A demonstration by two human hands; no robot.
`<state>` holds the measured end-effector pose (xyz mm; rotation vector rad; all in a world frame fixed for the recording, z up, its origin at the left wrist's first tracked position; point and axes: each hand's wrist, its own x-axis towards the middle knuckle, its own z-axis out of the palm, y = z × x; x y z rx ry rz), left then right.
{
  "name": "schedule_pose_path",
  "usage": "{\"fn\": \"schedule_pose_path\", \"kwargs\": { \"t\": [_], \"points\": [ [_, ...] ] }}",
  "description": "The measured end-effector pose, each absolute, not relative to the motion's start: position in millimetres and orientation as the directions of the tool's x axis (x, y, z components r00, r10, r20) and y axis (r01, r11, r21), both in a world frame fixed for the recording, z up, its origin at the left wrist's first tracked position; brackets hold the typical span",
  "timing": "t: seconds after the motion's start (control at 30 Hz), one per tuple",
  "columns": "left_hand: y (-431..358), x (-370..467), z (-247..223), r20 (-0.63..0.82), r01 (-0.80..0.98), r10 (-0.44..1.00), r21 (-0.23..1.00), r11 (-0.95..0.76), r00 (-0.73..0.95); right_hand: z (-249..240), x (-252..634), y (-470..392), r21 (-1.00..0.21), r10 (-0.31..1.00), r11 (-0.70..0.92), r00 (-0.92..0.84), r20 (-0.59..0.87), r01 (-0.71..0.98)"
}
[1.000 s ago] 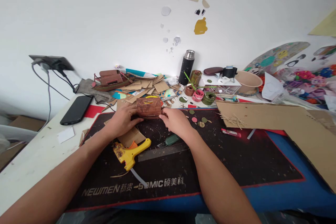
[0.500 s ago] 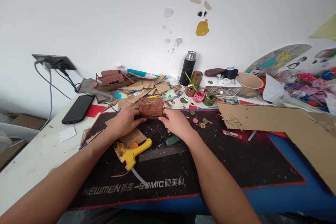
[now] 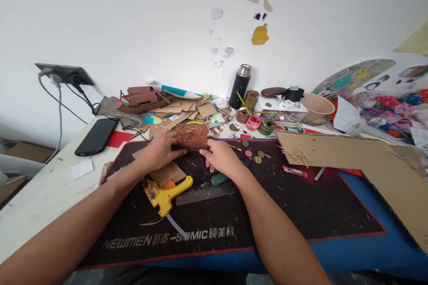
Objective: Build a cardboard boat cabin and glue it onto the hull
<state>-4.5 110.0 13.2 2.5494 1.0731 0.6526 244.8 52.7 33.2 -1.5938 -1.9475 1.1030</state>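
Mat point(image 3: 284, 213): 1, black, red-edged, on the tabletop point(image 3: 50, 205); pale lettering near the front edge reads "NEWMEN 新贵 SOMIC 硕美科".

Box point(image 3: 191, 138): 1, between the 2 hands, at the mat's far edge; whether resting or slightly raised cannot be told. Left hand point(image 3: 161, 150) grasps the left end, thumb along the lower front; right hand point(image 3: 221, 156) grasps the right end near its front corner.

Finish: reddish brown, streaked and uneven; narrow slot in the upper face, yellow showing there.

Nearby: glue gun point(image 3: 165, 198), 1, yellow, stained; knife point(image 3: 219, 179), 1, green-handled, just beside the right hand; model boat point(image 3: 143, 99), 1, similar brown, beyond left.
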Motion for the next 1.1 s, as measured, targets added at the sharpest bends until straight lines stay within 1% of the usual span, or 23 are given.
{"fn": "schedule_pose_path", "kwargs": {
  "t": [0.1, 0.23, 0.43, 0.73, 0.97, 1.1],
  "points": [
    [109.9, -4.6, 13.1, 0.288, 0.593, 0.729, 0.436, -0.677, 0.62, 27.9, 243.0, 53.6, -0.801, 0.941, 0.031, -0.287, -0.178, 0.598],
    [109.8, -4.7, 11.2, 0.294, 0.604, 0.743, 0.441, -0.663, 0.601, 26.7, 240.5, 54.8, -0.811, 0.951, -0.023, -0.237, -0.198, 0.584],
    [106.5, 0.8, 7.8, 0.286, 0.624, 0.785, 0.484, -0.614, 0.55, 29.8, 238.7, 54.9, -0.774, 0.957, -0.027, -0.206, -0.202, 0.633],
    [105.4, 3.3, 8.7, 0.266, 0.671, 0.805, 0.448, -0.591, 0.531, 30.0, 235.9, 54.1, -0.746, 0.97, -0.009, -0.175, -0.167, 0.666],
    [106.6, 4.3, 1.1, 0.277, 0.676, 0.834, 0.492, -0.55, 0.477, 29.0, 234.5, 54.3, -0.741, 0.973, -0.005, -0.168, -0.159, 0.672],
    [105.4, 6.6, 2.7, 0.278, 0.703, 0.839, 0.457, -0.544, 0.468, 28.5, 234.7, 53.8, -0.744, 0.971, -0.016, -0.167, -0.171, 0.668]
  ]
}}
